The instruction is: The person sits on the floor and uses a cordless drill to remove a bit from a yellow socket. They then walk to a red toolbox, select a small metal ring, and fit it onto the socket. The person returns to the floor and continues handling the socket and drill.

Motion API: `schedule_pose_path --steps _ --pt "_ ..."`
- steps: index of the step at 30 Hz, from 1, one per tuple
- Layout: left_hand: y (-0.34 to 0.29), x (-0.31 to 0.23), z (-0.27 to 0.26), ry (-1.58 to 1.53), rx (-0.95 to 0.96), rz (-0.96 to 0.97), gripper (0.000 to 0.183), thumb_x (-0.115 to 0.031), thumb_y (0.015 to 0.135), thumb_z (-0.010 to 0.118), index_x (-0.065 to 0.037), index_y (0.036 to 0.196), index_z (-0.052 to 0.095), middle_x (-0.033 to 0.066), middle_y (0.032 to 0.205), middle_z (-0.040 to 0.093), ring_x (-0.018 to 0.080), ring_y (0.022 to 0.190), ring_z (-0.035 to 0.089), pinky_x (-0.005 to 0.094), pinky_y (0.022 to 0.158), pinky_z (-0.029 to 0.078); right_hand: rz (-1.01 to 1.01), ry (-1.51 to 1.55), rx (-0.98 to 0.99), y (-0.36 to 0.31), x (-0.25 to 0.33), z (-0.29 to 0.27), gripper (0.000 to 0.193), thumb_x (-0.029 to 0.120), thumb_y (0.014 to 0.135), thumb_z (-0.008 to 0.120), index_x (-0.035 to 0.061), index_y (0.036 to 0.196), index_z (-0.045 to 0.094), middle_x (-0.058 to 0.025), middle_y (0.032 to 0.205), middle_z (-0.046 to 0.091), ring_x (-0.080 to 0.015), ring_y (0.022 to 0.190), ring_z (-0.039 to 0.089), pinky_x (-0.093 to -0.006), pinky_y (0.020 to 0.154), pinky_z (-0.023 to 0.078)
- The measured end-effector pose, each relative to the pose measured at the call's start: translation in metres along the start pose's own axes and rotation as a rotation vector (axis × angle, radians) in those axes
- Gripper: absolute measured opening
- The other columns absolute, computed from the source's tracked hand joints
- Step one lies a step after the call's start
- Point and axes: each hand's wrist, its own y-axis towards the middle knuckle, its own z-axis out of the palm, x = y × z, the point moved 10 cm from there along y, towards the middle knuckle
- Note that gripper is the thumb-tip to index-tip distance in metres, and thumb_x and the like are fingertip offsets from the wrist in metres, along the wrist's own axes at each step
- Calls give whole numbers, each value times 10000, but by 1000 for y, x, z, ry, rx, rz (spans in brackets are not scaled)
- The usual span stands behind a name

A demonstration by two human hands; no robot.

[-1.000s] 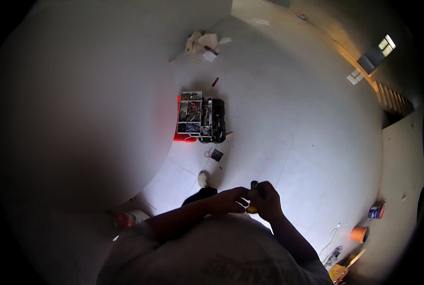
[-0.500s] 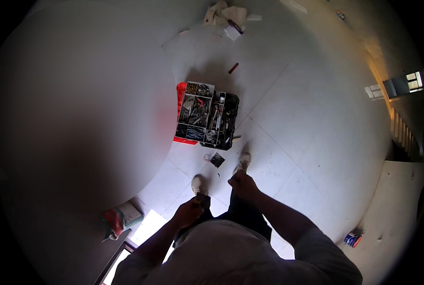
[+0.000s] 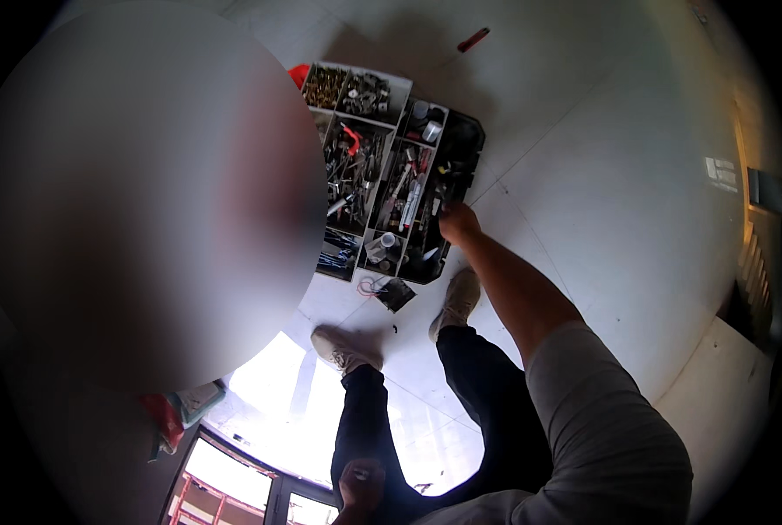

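An open toolbox [image 3: 366, 179] lies on the floor ahead, its divided trays full of brass fittings, screws, pens and small tools. My right hand [image 3: 461, 226] reaches down to the right edge of its black compartment [image 3: 461, 144]. The fingertips there are dark and partly hidden, so their grip does not show. My left hand [image 3: 362, 486] rests near my left thigh with its fingers curled. A small pale bit shows at the fingers, too small to name. Just in front of the toolbox lies a dark square piece [image 3: 397, 295] with thin red wires.
Beyond the toolbox a red-handled tool [image 3: 473, 40] lies on the tiled floor [image 3: 575, 192]. A red and pale bag [image 3: 176, 416] sits at lower left, near a glazed door [image 3: 224, 481]. A large blur covers the left side. My shoes [image 3: 457, 302] stand close to the toolbox.
I have bent forward and the toolbox looks nearer. My right hand has moved from in front of my legs out to the toolbox edge. My left hand has dropped back toward my thigh.
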Motion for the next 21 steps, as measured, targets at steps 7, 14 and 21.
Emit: schedule_pose_path --steps 7,14,21 --pt "4 38 -3 175 23 -113 168 -207 893 697 -83 1003 725 79 957 724 214 872 670 375 765 550 562 477 -257 98 -77 29 563 357 901 698 79 1376 578 -212 1299 658 -365 1171 652 -421 948 545" --pt "35 -22 -20 343 89 47 207 -135 867 640 -31 1040 688 117 882 688 254 735 652 454 672 548 479 552 -145 113 -79 34 436 290 972 624 79 1353 624 -204 1269 684 -362 1081 686 -431 865 561" --pt "32 -1 -25 518 -28 58 203 -163 928 581 -22 1059 644 84 857 642 215 688 590 379 608 503 598 1351 5 66 -47 -5 619 382 1020 566 117 1556 406 -189 1415 602 -345 1060 689 -470 845 562"
